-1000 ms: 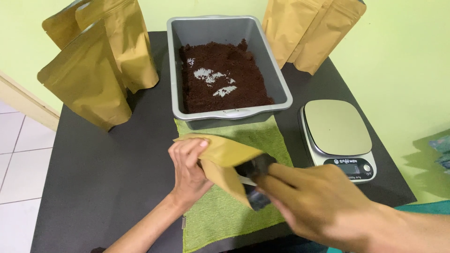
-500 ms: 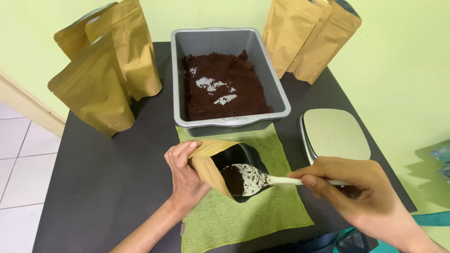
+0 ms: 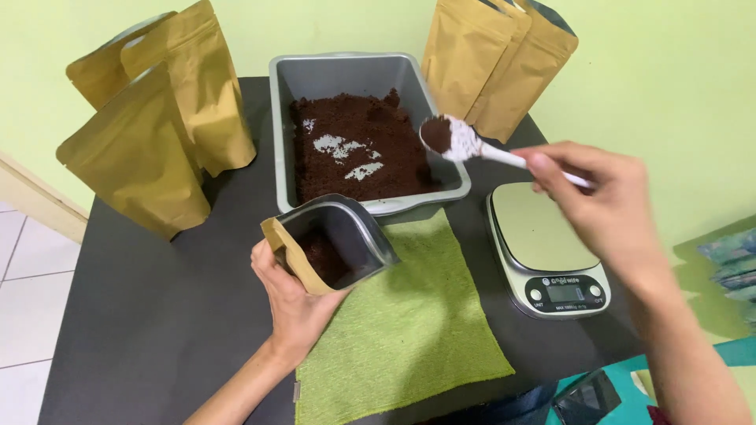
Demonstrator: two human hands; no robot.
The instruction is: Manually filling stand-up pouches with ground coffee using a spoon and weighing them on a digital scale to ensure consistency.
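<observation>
Currently, step: a kraft pouch is being filled with dark powder.
Left hand (image 3: pixel 295 303): closed around the open pouch (image 3: pixel 327 244), held on the green cloth (image 3: pixel 409 315).
Right hand (image 3: pixel 606 208): white spoon (image 3: pixel 465 144) pinched, part-loaded, above the grey tray (image 3: pixel 291 126).
Scale (image 3: pixel 547 248): bare.
Next: likely 1 steady tip into the pouch mouth.

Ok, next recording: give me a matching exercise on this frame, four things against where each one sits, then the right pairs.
Things:
1. small white plastic spoon
2. open brown paper pouch
3. rectangular grey metal pan of dark brown powder
4. silver digital kitchen scale

Places:
A. at the back of the black table
B. in the left hand
C. right of the green cloth
D. in the right hand, over the pan

Pairs: 1-D, 2-B, 3-A, 4-C
</observation>
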